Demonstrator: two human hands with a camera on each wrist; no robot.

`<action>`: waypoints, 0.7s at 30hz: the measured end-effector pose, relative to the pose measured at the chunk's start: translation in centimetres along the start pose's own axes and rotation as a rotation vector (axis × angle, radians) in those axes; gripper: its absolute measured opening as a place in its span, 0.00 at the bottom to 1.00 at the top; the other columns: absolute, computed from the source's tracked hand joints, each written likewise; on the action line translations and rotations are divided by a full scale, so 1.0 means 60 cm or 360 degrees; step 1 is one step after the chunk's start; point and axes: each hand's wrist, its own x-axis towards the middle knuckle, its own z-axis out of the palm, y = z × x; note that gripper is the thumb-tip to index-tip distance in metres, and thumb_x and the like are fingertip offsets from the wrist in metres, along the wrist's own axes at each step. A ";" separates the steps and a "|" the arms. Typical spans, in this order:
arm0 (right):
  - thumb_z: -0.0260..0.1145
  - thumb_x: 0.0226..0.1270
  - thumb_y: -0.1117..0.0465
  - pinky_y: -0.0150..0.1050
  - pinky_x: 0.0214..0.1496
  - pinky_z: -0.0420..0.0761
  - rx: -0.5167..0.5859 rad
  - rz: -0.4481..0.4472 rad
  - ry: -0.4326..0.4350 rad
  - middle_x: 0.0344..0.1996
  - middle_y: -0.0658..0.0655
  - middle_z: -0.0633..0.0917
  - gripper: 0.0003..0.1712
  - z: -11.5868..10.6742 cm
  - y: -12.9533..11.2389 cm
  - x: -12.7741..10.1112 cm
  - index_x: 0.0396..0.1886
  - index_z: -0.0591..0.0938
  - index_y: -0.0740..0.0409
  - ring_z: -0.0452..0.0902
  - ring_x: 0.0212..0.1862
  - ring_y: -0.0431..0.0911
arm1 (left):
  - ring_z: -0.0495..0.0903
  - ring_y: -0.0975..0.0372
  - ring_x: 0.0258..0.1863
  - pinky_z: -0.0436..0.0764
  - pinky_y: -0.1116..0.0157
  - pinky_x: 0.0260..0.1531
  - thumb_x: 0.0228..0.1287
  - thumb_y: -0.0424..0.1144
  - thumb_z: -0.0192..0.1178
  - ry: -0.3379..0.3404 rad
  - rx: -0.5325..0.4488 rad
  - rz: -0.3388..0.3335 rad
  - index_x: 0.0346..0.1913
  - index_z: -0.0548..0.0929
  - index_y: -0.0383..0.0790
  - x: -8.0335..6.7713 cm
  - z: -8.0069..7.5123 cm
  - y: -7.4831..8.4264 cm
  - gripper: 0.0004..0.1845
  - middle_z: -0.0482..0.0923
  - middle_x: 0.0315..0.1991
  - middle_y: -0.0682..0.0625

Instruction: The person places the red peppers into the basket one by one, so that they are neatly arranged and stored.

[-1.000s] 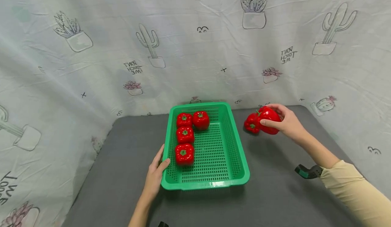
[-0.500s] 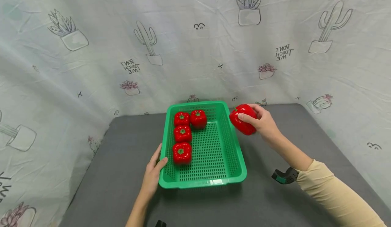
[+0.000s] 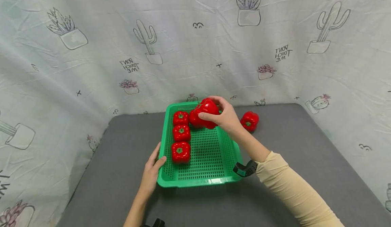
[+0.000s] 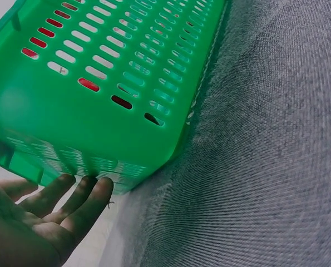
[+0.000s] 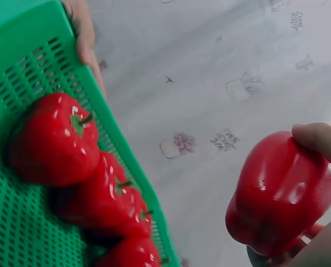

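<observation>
My right hand (image 3: 227, 116) holds a red bell pepper (image 3: 210, 108) over the far part of a green plastic basket (image 3: 198, 182), thumb on its near side. In the right wrist view the held pepper (image 5: 282, 192) is tilted between thumb and fingers. Down the basket's left side stand several red bell peppers (image 3: 181, 152) in a column, green stems up. Another pepper (image 3: 193, 120), at the far end beside the column, is partly covered by the held one. My left hand (image 3: 150, 172) grips the basket's left rim, thumb over the edge and fingers (image 4: 90, 208) along the outside wall.
One more red bell pepper (image 3: 249, 121) lies on the grey table (image 3: 284, 132) to the right of the basket, behind my right forearm. A pale curtain (image 3: 183, 50) printed with cactus drawings hangs behind the table and along its sides.
My right hand has carried the bell pepper leftward from the table's right side to over the basket. The pepper left on the table shows again. My left hand stays on the rim.
</observation>
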 end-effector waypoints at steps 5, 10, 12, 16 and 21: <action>0.78 0.53 0.52 0.47 0.47 0.81 -0.0062 0.0049 -0.0004 0.53 0.53 0.78 0.40 0.032 0.017 0.028 0.66 0.73 0.47 0.76 0.52 0.50 | 0.68 0.52 0.64 0.75 0.57 0.55 0.77 0.44 0.51 -0.0018 -0.0020 -0.0013 0.78 0.55 0.54 -0.001 -0.001 0.004 0.31 0.57 0.74 0.48; 0.78 0.53 0.52 0.45 0.47 0.81 -0.0046 0.0128 0.0102 0.52 0.53 0.79 0.40 0.059 0.042 0.048 0.66 0.73 0.51 0.77 0.50 0.50 | 0.69 0.53 0.64 0.76 0.59 0.53 0.77 0.44 0.52 0.0017 -0.0012 -0.0029 0.78 0.56 0.55 -0.003 -0.004 0.005 0.31 0.58 0.73 0.49; 0.78 0.54 0.51 0.44 0.47 0.81 -0.0040 0.0158 0.0156 0.52 0.53 0.78 0.40 0.067 0.052 0.052 0.65 0.73 0.53 0.76 0.51 0.49 | 0.69 0.53 0.64 0.76 0.60 0.53 0.77 0.44 0.52 0.0022 0.0002 -0.0033 0.78 0.56 0.55 -0.004 -0.005 0.005 0.31 0.58 0.73 0.49; 0.78 0.54 0.55 0.44 0.48 0.80 0.0023 0.0197 0.0199 0.54 0.55 0.76 0.41 0.075 0.067 0.053 0.67 0.71 0.56 0.76 0.52 0.50 | 0.67 0.55 0.65 0.75 0.62 0.54 0.77 0.45 0.52 0.0026 0.0012 -0.0034 0.78 0.56 0.55 -0.003 -0.005 0.004 0.31 0.57 0.73 0.49; 0.79 0.52 0.59 0.45 0.46 0.80 0.0016 0.0203 0.0297 0.53 0.54 0.75 0.40 0.065 0.076 0.051 0.66 0.73 0.54 0.74 0.50 0.51 | 0.67 0.55 0.65 0.75 0.64 0.54 0.77 0.45 0.51 0.0008 0.0025 -0.0017 0.78 0.56 0.55 -0.001 -0.002 0.005 0.31 0.56 0.74 0.50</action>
